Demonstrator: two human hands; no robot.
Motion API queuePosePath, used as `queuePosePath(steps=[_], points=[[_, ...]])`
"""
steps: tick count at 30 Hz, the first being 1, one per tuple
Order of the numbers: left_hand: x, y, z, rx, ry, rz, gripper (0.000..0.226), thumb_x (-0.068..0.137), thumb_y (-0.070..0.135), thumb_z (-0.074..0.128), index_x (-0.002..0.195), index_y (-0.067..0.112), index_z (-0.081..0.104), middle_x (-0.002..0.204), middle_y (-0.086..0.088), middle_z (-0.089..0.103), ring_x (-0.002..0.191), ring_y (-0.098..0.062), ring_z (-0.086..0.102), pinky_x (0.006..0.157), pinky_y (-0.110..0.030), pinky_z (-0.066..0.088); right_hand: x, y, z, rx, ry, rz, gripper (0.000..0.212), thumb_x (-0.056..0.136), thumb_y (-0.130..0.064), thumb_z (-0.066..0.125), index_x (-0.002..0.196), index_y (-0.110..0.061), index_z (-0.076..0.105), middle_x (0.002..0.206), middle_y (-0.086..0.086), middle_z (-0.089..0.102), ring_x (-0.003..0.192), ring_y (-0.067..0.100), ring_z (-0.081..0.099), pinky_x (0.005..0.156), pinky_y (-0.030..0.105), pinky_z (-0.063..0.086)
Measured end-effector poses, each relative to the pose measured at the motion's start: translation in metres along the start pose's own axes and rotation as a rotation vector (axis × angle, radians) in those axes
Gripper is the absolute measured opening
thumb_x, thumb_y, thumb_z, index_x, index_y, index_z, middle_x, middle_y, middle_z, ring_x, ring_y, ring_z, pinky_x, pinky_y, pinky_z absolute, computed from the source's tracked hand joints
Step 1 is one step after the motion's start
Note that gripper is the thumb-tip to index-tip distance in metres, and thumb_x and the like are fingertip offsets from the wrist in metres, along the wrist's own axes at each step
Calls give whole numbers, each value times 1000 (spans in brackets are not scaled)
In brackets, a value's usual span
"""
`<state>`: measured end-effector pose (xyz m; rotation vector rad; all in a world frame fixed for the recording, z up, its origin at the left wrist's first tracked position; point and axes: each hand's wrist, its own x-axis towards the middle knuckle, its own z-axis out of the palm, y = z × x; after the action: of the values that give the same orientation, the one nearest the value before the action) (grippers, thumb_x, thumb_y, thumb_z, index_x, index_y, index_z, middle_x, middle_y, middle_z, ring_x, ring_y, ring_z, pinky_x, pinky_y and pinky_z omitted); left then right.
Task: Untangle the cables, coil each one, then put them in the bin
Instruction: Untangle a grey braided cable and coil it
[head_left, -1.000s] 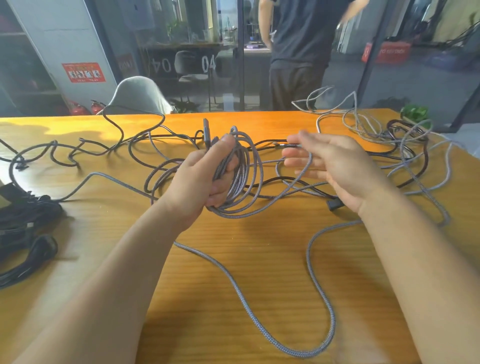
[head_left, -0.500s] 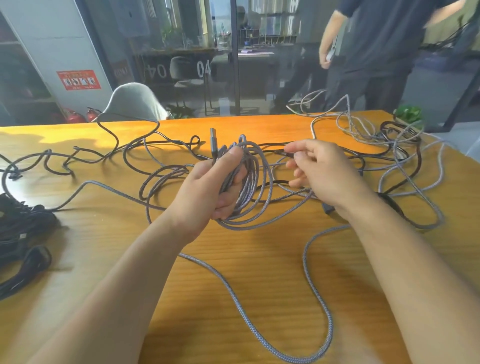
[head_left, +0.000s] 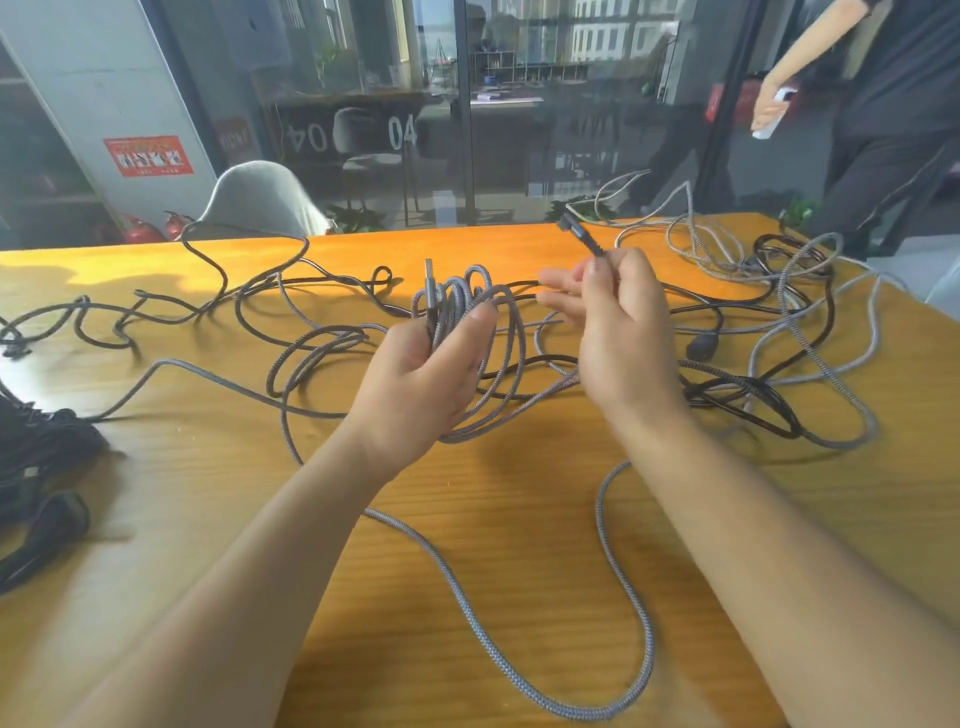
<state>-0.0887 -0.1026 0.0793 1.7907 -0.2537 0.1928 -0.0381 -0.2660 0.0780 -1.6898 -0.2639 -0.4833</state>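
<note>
Head view: cable-strewn wooden table

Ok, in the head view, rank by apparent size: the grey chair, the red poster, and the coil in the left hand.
1. Coil and grey chair: look alike; the coil is nearer, so unranked.
2. Red poster, smallest.

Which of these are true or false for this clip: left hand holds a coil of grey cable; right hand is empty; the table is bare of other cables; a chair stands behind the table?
1. The left hand holds a grey coil. True.
2. The right hand is empty. False: it pinches a dark plug.
3. The table has no other cables. False: a tangle lies on its right side.
4. A chair stands behind the table. True.
</note>
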Motion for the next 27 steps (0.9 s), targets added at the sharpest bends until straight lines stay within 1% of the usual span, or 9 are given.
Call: queuePosePath(steps=[3,6,9,10,13,17,20,23,27], points=[[-2,-2,10,-33,-10,15,59,112,31,45,73,-13,36,55,-14,24,47,-21,19,46,-35,17,-14,-3,19,292,54,-23,24,115,-17,33,98,-16,50,116,7,74,100,16,74,88,26,56],[-4,-3,14,-167,-104,13,63,109,39,45,77,-14,37,50,-5,25,42,-18,19,42,-24,21,-17,3,26,383,35,5,23,115,-17,34,99,-13,50,118,10,74,101,20,73,86,32,57],[-5,-3,12,-261,-250,6,66,100,50,49,76,-10,37,49,-3,23,38,-16,19,41,-21,23,-14,8,23,477,-33,25,24,114,-22,34,98,-13,49,116,15,76,107,36,70,94,52,57],[-5,-3,10,-283,-287,-4,63,97,53,49,76,-5,39,48,-3,23,37,-15,19,41,-21,23,-14,7,21,510,-71,28,24,115,-22,33,98,-13,48,115,17,76,105,39,71,94,53,57],[-4,-3,1,-368,-376,-75,46,94,56,48,73,14,47,46,1,25,34,-12,18,40,-22,21,-15,2,18,560,-169,36,24,115,-18,31,97,-11,45,107,22,75,94,27,71,85,38,56],[-2,-4,-5,-429,-467,-121,44,95,56,46,72,18,50,43,5,28,32,-10,19,39,-23,19,-17,-3,16,557,-216,47,25,115,-17,32,98,-8,47,88,12,73,83,16,70,78,26,51],[-2,-4,-8,-421,-464,-134,46,95,57,46,72,18,49,43,5,28,32,-10,19,39,-26,18,-19,-6,17,486,-216,82,27,115,-20,34,97,-10,52,79,-2,64,74,11,59,68,18,46],[-2,-3,-7,-368,-403,-133,48,93,61,49,72,18,50,45,4,27,35,-12,18,40,-27,16,-20,-5,20,432,-148,113,29,114,-19,37,91,-16,53,77,-10,51,73,9,46,69,23,38],[-1,0,0,-253,-223,-103,55,94,62,53,72,13,52,48,1,28,40,-16,20,43,-31,14,-21,-2,23,379,-61,104,29,112,-29,37,89,-20,51,81,-9,48,81,13,43,78,33,36]])
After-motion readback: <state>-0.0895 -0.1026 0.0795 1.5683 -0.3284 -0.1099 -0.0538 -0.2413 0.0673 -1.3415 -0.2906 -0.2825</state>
